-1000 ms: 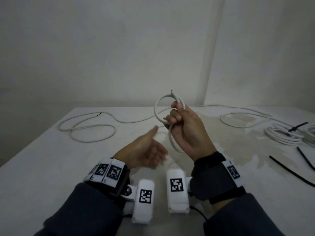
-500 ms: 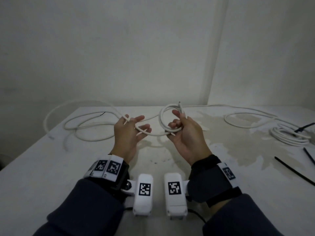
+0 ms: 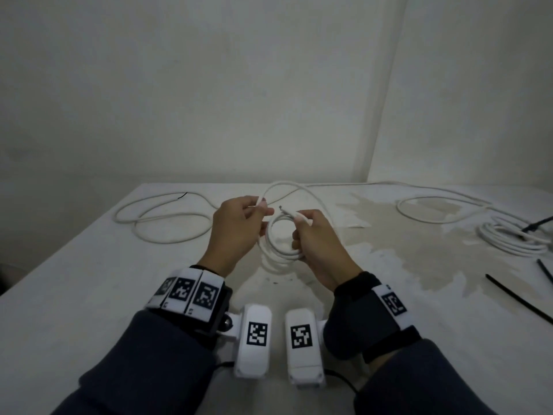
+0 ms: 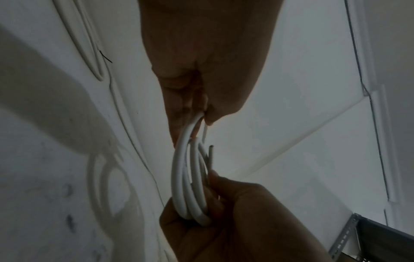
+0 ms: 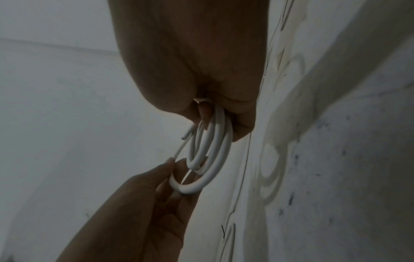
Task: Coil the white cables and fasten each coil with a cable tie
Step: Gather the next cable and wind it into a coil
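Coil (image 3: pixel 279 235) of white cable held above table (image 3: pixel 89 295), between both hands, few loops so far. Right hand (image 3: pixel 318 244) fingers curled round stacked loops; left hand (image 3: pixel 236 226) pinches incoming strand at coil's far side.
Advice: match each new loop to stack, keep right grip firm so loops don't spring.
Cable: smooth, stiff-looking, cut end poking out by right thumb. Loose remainder (image 3: pixel 161 217) trails on table, far left.

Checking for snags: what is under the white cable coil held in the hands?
Under the white cable coil lies only bare white table carrying its shadow. The right hand hides the table beneath its side.
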Demonstrator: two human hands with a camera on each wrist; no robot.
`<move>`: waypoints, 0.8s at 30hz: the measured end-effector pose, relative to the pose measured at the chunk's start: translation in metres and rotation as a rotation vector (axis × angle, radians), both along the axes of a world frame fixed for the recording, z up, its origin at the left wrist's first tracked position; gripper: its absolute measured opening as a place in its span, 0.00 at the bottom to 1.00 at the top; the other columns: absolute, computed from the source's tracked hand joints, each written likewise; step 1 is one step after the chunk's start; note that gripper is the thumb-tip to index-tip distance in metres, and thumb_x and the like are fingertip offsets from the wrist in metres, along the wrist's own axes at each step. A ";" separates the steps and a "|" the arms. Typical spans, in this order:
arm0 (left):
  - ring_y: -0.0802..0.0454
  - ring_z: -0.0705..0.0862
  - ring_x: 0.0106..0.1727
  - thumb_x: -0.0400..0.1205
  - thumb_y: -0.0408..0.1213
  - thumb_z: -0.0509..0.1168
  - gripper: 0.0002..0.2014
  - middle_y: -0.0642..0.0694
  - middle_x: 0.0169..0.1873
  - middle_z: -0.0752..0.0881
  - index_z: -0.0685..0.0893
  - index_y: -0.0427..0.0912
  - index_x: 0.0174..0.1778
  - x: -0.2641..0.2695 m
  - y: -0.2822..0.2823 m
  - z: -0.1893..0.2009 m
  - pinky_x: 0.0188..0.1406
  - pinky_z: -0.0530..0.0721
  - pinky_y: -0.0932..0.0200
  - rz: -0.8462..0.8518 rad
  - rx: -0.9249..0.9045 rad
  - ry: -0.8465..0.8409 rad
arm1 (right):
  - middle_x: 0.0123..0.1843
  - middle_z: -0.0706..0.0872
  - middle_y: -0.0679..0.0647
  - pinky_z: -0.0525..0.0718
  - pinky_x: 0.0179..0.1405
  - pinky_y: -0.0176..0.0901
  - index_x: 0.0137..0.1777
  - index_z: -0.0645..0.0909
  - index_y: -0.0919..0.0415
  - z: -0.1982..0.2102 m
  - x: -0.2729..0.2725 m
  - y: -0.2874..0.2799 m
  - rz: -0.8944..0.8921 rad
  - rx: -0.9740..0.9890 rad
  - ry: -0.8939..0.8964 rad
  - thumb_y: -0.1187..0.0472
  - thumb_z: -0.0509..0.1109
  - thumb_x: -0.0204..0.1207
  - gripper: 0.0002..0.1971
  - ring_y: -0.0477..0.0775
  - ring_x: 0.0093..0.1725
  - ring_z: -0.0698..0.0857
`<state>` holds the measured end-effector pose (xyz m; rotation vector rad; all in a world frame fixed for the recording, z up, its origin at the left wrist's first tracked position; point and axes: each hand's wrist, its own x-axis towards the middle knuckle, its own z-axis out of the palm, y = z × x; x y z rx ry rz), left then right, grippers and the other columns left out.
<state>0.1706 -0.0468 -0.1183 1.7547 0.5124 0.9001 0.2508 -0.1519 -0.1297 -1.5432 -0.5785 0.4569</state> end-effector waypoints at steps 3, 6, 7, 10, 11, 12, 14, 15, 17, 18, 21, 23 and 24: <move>0.45 0.91 0.44 0.86 0.37 0.61 0.09 0.44 0.50 0.91 0.86 0.40 0.55 0.001 -0.003 -0.001 0.48 0.90 0.51 -0.063 -0.092 -0.017 | 0.35 0.75 0.53 0.69 0.27 0.38 0.49 0.67 0.54 0.001 -0.002 0.000 0.045 0.007 0.016 0.58 0.56 0.86 0.04 0.47 0.29 0.72; 0.43 0.91 0.46 0.87 0.38 0.59 0.11 0.42 0.50 0.90 0.84 0.44 0.61 0.002 -0.008 -0.001 0.43 0.90 0.52 -0.152 -0.236 -0.048 | 0.38 0.86 0.56 0.71 0.26 0.39 0.46 0.65 0.56 0.001 -0.003 -0.001 0.119 0.038 0.008 0.59 0.56 0.86 0.06 0.49 0.28 0.74; 0.46 0.90 0.43 0.87 0.38 0.59 0.11 0.42 0.48 0.90 0.85 0.45 0.61 0.001 -0.009 0.000 0.37 0.90 0.55 -0.178 -0.282 -0.044 | 0.36 0.87 0.55 0.71 0.26 0.39 0.46 0.65 0.57 0.002 -0.002 -0.002 0.138 0.056 0.016 0.60 0.57 0.86 0.07 0.48 0.27 0.74; 0.55 0.80 0.25 0.87 0.38 0.59 0.13 0.42 0.43 0.85 0.85 0.41 0.62 0.002 -0.007 0.002 0.22 0.78 0.65 -0.297 -0.539 -0.054 | 0.28 0.75 0.51 0.68 0.25 0.38 0.45 0.67 0.57 0.002 0.001 -0.005 0.147 0.083 -0.010 0.61 0.59 0.85 0.07 0.44 0.23 0.70; 0.57 0.76 0.22 0.87 0.38 0.58 0.13 0.40 0.46 0.83 0.84 0.40 0.61 0.002 -0.006 0.003 0.19 0.75 0.66 -0.364 -0.660 -0.079 | 0.27 0.73 0.50 0.69 0.26 0.38 0.45 0.68 0.57 0.002 0.002 -0.006 0.146 0.089 -0.037 0.62 0.60 0.85 0.07 0.44 0.23 0.69; 0.58 0.74 0.20 0.86 0.37 0.58 0.12 0.39 0.51 0.80 0.83 0.39 0.60 0.002 -0.004 0.003 0.17 0.72 0.68 -0.434 -0.782 -0.107 | 0.27 0.72 0.50 0.69 0.26 0.38 0.45 0.69 0.58 0.002 0.002 -0.006 0.148 0.097 -0.061 0.62 0.60 0.85 0.06 0.44 0.23 0.69; 0.59 0.70 0.19 0.85 0.36 0.57 0.12 0.39 0.55 0.75 0.82 0.38 0.59 0.002 0.000 0.005 0.14 0.67 0.69 -0.529 -0.911 -0.110 | 0.27 0.73 0.49 0.71 0.27 0.39 0.44 0.70 0.58 0.003 0.001 -0.006 0.159 0.115 -0.085 0.64 0.61 0.84 0.06 0.45 0.24 0.70; 0.59 0.69 0.18 0.84 0.36 0.55 0.12 0.39 0.52 0.75 0.81 0.38 0.58 0.002 0.001 0.005 0.13 0.65 0.69 -0.550 -0.911 -0.080 | 0.26 0.74 0.48 0.72 0.27 0.40 0.44 0.71 0.59 0.004 0.000 -0.006 0.162 0.117 -0.084 0.64 0.62 0.84 0.06 0.45 0.24 0.70; 0.59 0.66 0.17 0.83 0.36 0.53 0.14 0.43 0.37 0.74 0.79 0.38 0.59 0.001 0.001 0.008 0.12 0.62 0.69 -0.571 -0.850 0.005 | 0.27 0.76 0.46 0.72 0.26 0.40 0.45 0.72 0.62 0.007 -0.001 -0.006 0.169 0.117 -0.069 0.67 0.62 0.83 0.05 0.45 0.24 0.71; 0.59 0.64 0.16 0.82 0.36 0.51 0.14 0.45 0.31 0.72 0.78 0.38 0.58 0.000 0.001 0.010 0.12 0.62 0.69 -0.573 -0.809 0.049 | 0.28 0.77 0.46 0.72 0.25 0.40 0.46 0.74 0.64 0.008 -0.002 -0.006 0.178 0.115 -0.070 0.67 0.62 0.83 0.03 0.45 0.25 0.71; 0.59 0.61 0.15 0.82 0.35 0.49 0.13 0.48 0.22 0.67 0.78 0.39 0.51 -0.004 0.000 0.014 0.11 0.60 0.69 -0.580 -0.738 0.145 | 0.26 0.79 0.43 0.72 0.26 0.40 0.48 0.74 0.67 0.009 -0.003 -0.007 0.214 0.091 -0.130 0.68 0.61 0.82 0.03 0.46 0.26 0.72; 0.59 0.60 0.14 0.83 0.36 0.49 0.10 0.50 0.20 0.64 0.75 0.41 0.52 -0.006 0.000 0.017 0.10 0.60 0.68 -0.570 -0.717 0.183 | 0.27 0.79 0.46 0.73 0.28 0.41 0.46 0.72 0.67 0.010 -0.004 -0.008 0.224 0.080 -0.165 0.68 0.61 0.82 0.04 0.47 0.27 0.72; 0.59 0.60 0.14 0.84 0.37 0.50 0.10 0.50 0.19 0.64 0.74 0.41 0.54 -0.006 -0.001 0.018 0.09 0.60 0.68 -0.552 -0.701 0.191 | 0.28 0.77 0.49 0.73 0.29 0.42 0.46 0.71 0.68 0.010 -0.004 -0.008 0.226 0.075 -0.185 0.68 0.61 0.83 0.04 0.48 0.28 0.71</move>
